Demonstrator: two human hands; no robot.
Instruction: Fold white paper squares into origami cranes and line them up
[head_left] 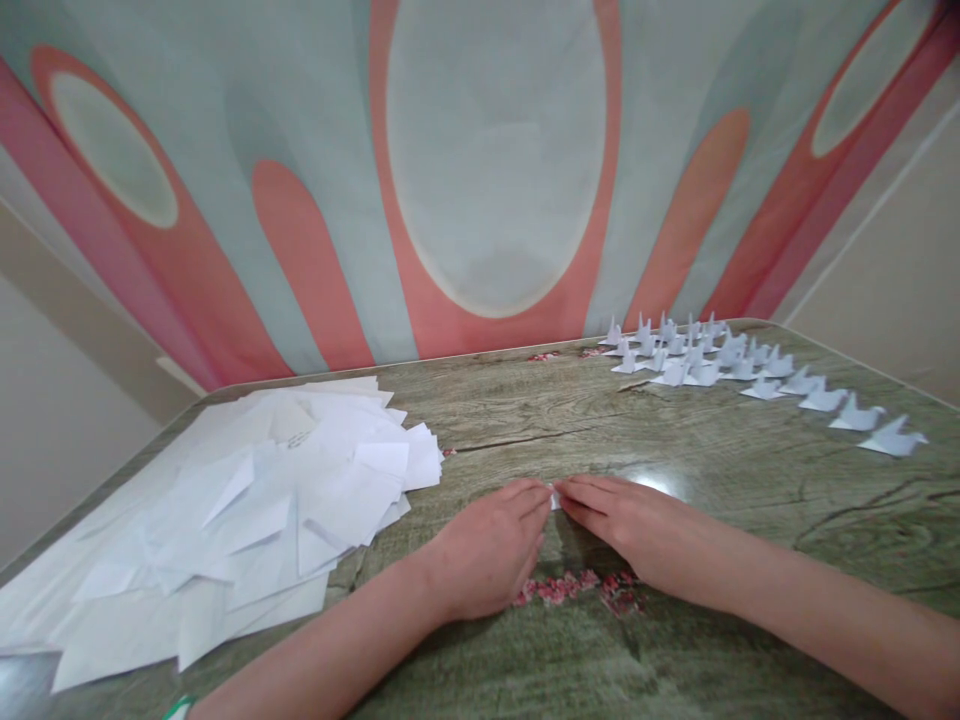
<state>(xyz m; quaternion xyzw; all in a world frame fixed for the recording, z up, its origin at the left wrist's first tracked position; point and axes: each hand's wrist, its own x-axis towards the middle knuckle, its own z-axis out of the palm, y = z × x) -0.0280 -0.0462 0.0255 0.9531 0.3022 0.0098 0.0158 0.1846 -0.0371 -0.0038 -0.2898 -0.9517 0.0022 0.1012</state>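
Note:
Between my fingertips, near the middle of the table, is a small piece of folded white paper [555,497]. Only a narrow strip of it shows; my fingers cover the rest. My left hand [491,545] presses on its left side, fingers together and bent. From the right, my right hand [626,525] pinches the other side, its fingers close together and almost touching those of the left hand. Both hands rest low over the tabletop.
A large heap of loose white paper sheets [247,510] spreads over the left of the wood-patterned table [510,420]. Several folded white paper cranes [705,365] stand in rows at the back right. A patterned curtain or backdrop [495,180] hangs behind the table.

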